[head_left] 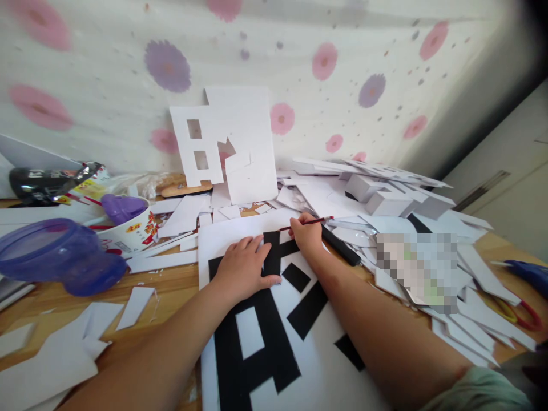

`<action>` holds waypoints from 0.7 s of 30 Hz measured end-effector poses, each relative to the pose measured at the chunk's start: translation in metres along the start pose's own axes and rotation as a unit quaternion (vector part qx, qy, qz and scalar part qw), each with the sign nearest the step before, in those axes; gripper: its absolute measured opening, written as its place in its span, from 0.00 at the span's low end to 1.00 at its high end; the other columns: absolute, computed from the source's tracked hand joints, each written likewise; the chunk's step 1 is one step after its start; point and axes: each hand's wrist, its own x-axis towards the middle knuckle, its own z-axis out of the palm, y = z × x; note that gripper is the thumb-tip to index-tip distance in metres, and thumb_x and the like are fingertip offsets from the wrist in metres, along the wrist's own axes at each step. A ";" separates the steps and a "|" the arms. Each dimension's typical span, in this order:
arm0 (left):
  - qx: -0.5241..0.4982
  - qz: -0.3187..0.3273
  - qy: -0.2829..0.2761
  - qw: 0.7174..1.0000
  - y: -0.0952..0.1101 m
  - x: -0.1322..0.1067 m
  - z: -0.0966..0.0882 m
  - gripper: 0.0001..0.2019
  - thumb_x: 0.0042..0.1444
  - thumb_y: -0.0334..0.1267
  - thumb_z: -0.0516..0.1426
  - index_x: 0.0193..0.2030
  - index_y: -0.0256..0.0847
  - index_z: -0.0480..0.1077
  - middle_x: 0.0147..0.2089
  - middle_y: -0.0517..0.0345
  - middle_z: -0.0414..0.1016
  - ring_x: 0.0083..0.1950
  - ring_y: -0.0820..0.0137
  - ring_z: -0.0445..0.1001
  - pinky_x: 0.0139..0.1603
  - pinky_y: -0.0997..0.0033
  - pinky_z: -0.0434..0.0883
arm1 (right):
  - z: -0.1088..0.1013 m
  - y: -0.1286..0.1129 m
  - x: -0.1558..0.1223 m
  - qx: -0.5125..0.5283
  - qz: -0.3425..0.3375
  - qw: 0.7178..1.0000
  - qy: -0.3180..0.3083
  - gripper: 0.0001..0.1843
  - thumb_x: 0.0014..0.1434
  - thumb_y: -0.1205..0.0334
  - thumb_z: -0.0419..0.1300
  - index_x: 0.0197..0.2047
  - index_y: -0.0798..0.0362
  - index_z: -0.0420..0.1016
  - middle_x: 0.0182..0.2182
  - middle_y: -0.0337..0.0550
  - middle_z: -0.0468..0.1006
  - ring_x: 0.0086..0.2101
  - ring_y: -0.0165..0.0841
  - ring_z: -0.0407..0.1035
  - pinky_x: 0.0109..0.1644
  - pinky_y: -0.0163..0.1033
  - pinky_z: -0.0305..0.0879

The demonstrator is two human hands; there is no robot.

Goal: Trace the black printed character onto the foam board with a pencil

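My left hand [242, 267] lies flat with its fingers spread, pressing on a small black paper strip [273, 260] and the larger black cut-out [272, 331] beside it. A white rectangular opening shows in that cut-out. My right hand [307, 235] pinches a dark red pencil [321, 220], its tip close to the top edge of the small black strip. Both hands rest over a white board [226, 231]. Loose black pieces [308, 311] lie on it between my arms, one partly covered by my right forearm.
A white card with window openings [252, 131] stands at the back. Left are a purple container [38, 248] and a paper cup [139, 231]. White scraps and folded card [387, 202] crowd the right, with a black rod [340, 244], scissors [528, 317] and a blue-handled tool [528, 277].
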 end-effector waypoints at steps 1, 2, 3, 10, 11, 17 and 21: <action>-0.001 0.000 0.000 1.000 0.000 0.000 0.000 0.36 0.51 0.63 0.55 0.62 0.43 0.63 0.69 0.46 0.55 0.67 0.49 0.54 0.61 0.45 0.58 | -0.001 -0.001 0.000 -0.001 0.000 1.000 0.003 0.11 0.47 0.64 0.55 0.18 0.48 0.56 0.10 0.32 0.65 0.15 0.31 0.63 0.20 0.34 0.56; -0.001 0.001 0.002 1.000 -0.001 0.001 0.001 0.36 0.50 0.63 0.55 0.62 0.43 0.63 0.69 0.46 0.56 0.67 0.49 0.54 0.61 0.45 0.58 | -0.002 -0.001 0.000 -0.003 0.000 1.000 0.006 0.11 0.47 0.65 0.55 0.18 0.48 0.56 0.10 0.32 0.65 0.15 0.31 0.63 0.20 0.34 0.56; -0.002 0.002 0.005 1.000 -0.001 0.001 0.001 0.36 0.50 0.63 0.55 0.62 0.44 0.63 0.69 0.46 0.56 0.67 0.49 0.55 0.61 0.45 0.58 | -0.003 -0.001 0.000 -0.004 -0.001 1.000 0.009 0.11 0.46 0.65 0.55 0.18 0.48 0.56 0.09 0.32 0.65 0.15 0.31 0.62 0.21 0.34 0.56; -0.012 0.004 0.011 1.000 -0.001 0.000 0.004 0.37 0.50 0.62 0.56 0.62 0.42 0.63 0.69 0.45 0.56 0.67 0.48 0.54 0.62 0.45 0.57 | -0.004 0.000 0.002 0.025 0.022 0.999 0.020 0.12 0.47 0.68 0.53 0.19 0.47 0.54 0.09 0.32 0.64 0.16 0.32 0.66 0.20 0.34 0.58; -0.014 0.004 0.011 1.000 -0.002 0.000 0.004 0.37 0.50 0.62 0.56 0.62 0.41 0.62 0.69 0.45 0.56 0.67 0.47 0.54 0.62 0.44 0.57 | -0.004 0.000 0.003 0.030 0.026 0.999 0.022 0.12 0.47 0.68 0.53 0.19 0.47 0.54 0.09 0.31 0.64 0.16 0.33 0.66 0.20 0.34 0.58; -0.051 0.002 -0.001 0.999 -0.014 0.003 0.002 0.35 0.51 0.58 0.57 0.63 0.42 0.62 0.69 0.50 0.57 0.66 0.53 0.56 0.61 0.48 0.59 | -0.004 0.000 0.002 0.057 0.017 0.998 0.022 0.12 0.48 0.67 0.55 0.19 0.48 0.54 0.09 0.30 0.63 0.15 0.31 0.66 0.20 0.33 0.58; -0.062 0.005 0.006 0.998 -0.018 0.005 0.002 0.34 0.50 0.56 0.59 0.61 0.43 0.63 0.68 0.51 0.59 0.66 0.53 0.58 0.60 0.49 0.59 | 0.000 -0.001 -0.005 0.077 -0.016 0.997 -0.027 0.13 0.52 0.56 0.58 0.22 0.49 0.58 0.13 0.31 0.67 0.18 0.30 0.67 0.24 0.33 0.63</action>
